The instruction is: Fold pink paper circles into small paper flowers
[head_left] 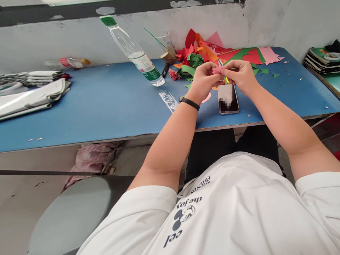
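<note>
Between my two hands is a small piece of pink paper [217,70], pinched from both sides above the blue table. My left hand [203,79], with a black band at the wrist, has its fingers closed on the left of the paper. From the right, my right hand [240,74] grips the same paper with thumb and fingertips. Scissors [220,62] lie just behind and partly under the hands; a yellow bit of handle shows below. Directly below rests a phone [228,99], its screen partly blurred. A clear stencil ruler [168,100] lies left of my left wrist.
Red, green, orange and pink paper scraps [204,49] pile up at the back. A water bottle [143,62] stands left of them, near a plastic cup [167,44]. Folded sheets [34,94] lie far left, notebooks [322,60] far right. A grey stool [71,216] is below the table [106,106].
</note>
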A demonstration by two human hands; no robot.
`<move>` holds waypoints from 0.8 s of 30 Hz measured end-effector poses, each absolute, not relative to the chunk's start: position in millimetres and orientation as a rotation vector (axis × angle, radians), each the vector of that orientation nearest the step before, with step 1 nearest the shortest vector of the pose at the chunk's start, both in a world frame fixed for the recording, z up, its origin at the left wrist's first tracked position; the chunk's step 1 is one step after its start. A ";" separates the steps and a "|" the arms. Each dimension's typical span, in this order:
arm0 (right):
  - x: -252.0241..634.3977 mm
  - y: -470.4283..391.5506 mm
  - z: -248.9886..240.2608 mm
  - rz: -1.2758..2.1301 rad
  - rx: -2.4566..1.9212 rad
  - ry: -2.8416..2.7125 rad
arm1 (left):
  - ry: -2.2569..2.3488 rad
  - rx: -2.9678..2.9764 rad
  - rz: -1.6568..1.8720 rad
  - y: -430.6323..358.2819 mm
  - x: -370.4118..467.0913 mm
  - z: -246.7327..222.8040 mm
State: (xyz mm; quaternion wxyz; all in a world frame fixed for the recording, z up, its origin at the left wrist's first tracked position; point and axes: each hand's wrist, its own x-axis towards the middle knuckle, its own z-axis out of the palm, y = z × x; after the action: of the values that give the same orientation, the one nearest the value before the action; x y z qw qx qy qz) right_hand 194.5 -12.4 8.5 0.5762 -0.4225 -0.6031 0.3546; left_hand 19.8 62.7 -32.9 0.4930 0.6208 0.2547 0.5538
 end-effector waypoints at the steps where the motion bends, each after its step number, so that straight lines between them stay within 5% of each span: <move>1: 193.5 -15.1 11.1 0.830 -0.991 -1.419 | 0.618 1.513 1.358 62.3 19.9 -32.7; 24: 197.9 4.6 -1.8 0.859 -0.868 -1.463 | 0.710 1.707 1.492 60.6 12.1 -25.1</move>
State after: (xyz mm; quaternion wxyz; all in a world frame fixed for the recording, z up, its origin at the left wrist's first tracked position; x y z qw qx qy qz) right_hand 197.9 4.6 -1.8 0.5793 -0.3712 -0.6259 0.3673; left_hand 12.1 60.6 -25.1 0.3739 0.6664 0.2773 0.5824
